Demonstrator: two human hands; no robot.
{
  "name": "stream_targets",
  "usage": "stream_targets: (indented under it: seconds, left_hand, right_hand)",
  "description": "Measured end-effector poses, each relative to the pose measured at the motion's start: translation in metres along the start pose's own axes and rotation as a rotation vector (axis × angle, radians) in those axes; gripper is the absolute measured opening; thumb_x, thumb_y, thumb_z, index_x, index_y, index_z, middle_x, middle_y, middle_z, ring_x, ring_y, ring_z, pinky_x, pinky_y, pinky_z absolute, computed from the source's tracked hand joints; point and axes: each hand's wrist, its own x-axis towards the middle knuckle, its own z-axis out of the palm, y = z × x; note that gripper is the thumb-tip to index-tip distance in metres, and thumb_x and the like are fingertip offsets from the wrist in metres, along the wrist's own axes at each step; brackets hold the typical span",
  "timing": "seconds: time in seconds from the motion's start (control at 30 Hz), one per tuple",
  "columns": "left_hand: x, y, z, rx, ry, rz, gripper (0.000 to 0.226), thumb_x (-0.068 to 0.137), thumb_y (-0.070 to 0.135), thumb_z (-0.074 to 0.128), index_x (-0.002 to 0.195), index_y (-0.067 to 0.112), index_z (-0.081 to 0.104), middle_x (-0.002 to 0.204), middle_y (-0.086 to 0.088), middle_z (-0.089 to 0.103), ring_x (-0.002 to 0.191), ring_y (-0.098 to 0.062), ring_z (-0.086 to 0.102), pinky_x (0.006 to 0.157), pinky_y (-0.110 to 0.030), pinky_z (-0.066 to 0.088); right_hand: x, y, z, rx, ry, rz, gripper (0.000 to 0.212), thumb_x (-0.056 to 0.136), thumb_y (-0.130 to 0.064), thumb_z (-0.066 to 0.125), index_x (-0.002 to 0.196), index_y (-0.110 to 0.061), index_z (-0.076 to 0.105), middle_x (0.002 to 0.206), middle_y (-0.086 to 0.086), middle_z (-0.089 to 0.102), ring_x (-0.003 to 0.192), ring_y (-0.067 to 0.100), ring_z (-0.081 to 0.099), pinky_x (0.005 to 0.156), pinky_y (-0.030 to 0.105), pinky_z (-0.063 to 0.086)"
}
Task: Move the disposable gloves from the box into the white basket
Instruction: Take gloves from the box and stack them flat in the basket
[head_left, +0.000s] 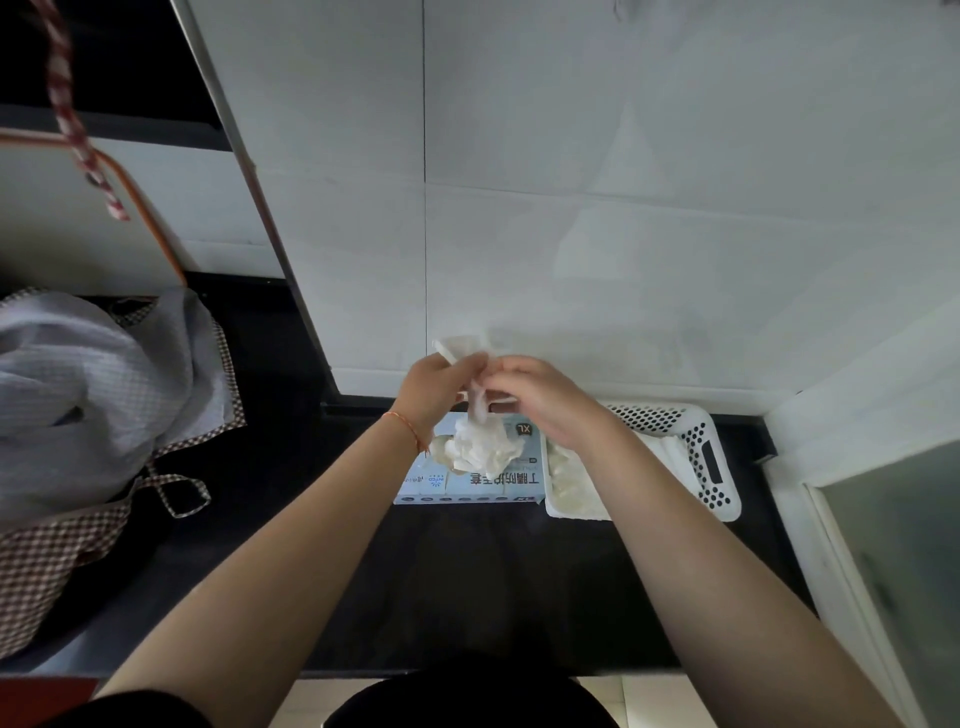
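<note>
Both forearms reach forward, left hand (435, 387) and right hand (540, 400) fingers pinching gloves (480, 441) above the box (467, 480)

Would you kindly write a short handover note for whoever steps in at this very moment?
Left hand and right hand: both pinch one translucent white disposable glove, raised above the pale blue cardboard glove box on the black counter.
A bunch of gloves sticks out of the box opening.
White perforated plastic basket stands right of the box, touching it, with some gloves inside.
Left: drop this glove in the basket, then move the others.
</note>
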Motion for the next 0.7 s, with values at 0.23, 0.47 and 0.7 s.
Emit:
stream_targets:
  seconds: [0.23,0.47,0.7]
  left_hand:
    - [-0.012,0.028,-0.011,0.199,-0.107,0.114,0.022,0.094,0.024,0.061,0.079,0.009,0.067,0.072,0.001,0.062,0.063,-0.01,0.056,0.06,-0.021,0.047]
    - [-0.021,0.037,-0.01,0.332,-0.351,0.182,0.035,0.092,0.034,0.059,0.089,-0.002,0.06,0.077,-0.002,0.052,0.068,-0.013,0.047,0.068,-0.028,0.041]
    - [-0.026,0.04,-0.015,0.324,-0.272,0.173,0.05,0.081,0.048,0.061,0.078,-0.002,0.058,0.074,-0.008,0.043,0.07,-0.02,0.036,0.065,-0.033,0.031]
  right_hand:
    - [-0.009,-0.01,-0.01,-0.13,0.389,-0.025,0.013,0.089,-0.027,0.058,0.092,-0.015,0.058,0.094,0.003,0.067,0.09,0.017,0.068,0.079,0.036,0.054]
    - [-0.012,-0.025,-0.01,-0.134,0.234,-0.032,0.042,0.08,-0.051,0.07,0.112,-0.025,0.068,0.111,-0.006,0.067,0.106,0.01,0.062,0.085,0.028,0.047]
    - [-0.024,-0.028,-0.012,-0.236,0.169,-0.115,0.03,0.081,-0.05,0.073,0.096,-0.023,0.075,0.095,-0.003,0.072,0.089,0.009,0.064,0.077,0.023,0.048]
